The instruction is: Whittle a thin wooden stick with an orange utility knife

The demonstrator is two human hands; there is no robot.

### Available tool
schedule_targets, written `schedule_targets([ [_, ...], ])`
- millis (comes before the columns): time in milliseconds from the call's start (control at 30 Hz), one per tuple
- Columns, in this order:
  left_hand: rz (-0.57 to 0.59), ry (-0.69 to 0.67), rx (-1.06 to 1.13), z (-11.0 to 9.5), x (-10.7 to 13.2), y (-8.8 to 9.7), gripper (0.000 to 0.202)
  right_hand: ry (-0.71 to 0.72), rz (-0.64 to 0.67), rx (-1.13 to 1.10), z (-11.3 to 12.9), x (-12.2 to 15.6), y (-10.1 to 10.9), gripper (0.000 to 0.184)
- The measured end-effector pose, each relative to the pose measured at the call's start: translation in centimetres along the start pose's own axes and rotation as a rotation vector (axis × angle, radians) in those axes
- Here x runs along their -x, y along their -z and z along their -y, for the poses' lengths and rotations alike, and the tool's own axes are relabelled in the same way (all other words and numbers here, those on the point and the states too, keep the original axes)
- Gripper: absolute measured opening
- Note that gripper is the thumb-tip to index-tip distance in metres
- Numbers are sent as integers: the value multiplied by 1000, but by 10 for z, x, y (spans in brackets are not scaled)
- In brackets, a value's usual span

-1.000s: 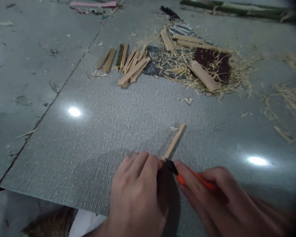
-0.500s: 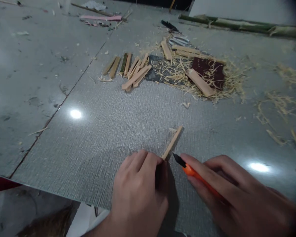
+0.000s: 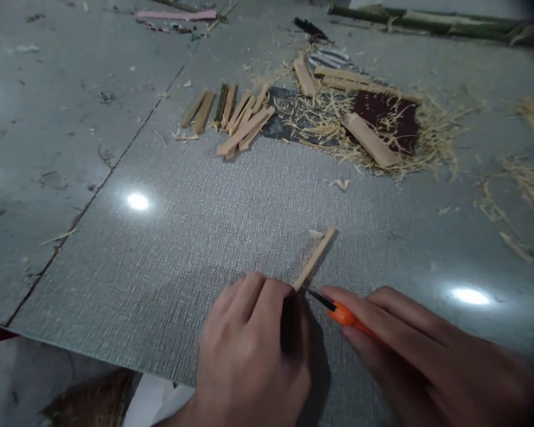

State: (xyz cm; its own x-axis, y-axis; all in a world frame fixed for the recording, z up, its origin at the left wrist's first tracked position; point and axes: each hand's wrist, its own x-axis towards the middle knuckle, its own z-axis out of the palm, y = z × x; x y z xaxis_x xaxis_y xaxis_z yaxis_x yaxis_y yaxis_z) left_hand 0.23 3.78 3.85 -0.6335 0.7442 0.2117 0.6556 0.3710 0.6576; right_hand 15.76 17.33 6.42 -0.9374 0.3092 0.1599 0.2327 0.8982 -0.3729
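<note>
My left hand (image 3: 253, 350) is closed around the near end of a thin bamboo strip (image 3: 317, 256), pressing it against the textured grey tabletop (image 3: 196, 219). The strip's far end points away and to the right. In my right hand (image 3: 422, 350) is an orange craft knife (image 3: 345, 315) with a dark blade, gripped like a pen. Its tip lies at the strip's right edge, close to my left fingers; whether it touches, I cannot tell. A small pale shaving (image 3: 315, 235) rests beside the strip.
Several short bamboo pieces (image 3: 244, 127) lie beyond my hands. Curly shavings surround a dark red sheet (image 3: 394, 115) with a wider bamboo slat (image 3: 369, 140) on it. Scissors (image 3: 329, 58) lie behind, and a green bamboo pole (image 3: 454, 24) at the back right.
The knife tip has moved nearer along the strip, toward my left fingers, and its blade now lies flatter. The view has shifted slightly. My left hand keeps its hold.
</note>
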Motion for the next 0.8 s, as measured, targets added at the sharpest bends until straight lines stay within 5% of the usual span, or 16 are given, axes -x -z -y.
schedule_targets([
  [800, -48, -47, 14, 6, 3, 0, 18, -78, 83, 11, -1, 5, -7, 38],
])
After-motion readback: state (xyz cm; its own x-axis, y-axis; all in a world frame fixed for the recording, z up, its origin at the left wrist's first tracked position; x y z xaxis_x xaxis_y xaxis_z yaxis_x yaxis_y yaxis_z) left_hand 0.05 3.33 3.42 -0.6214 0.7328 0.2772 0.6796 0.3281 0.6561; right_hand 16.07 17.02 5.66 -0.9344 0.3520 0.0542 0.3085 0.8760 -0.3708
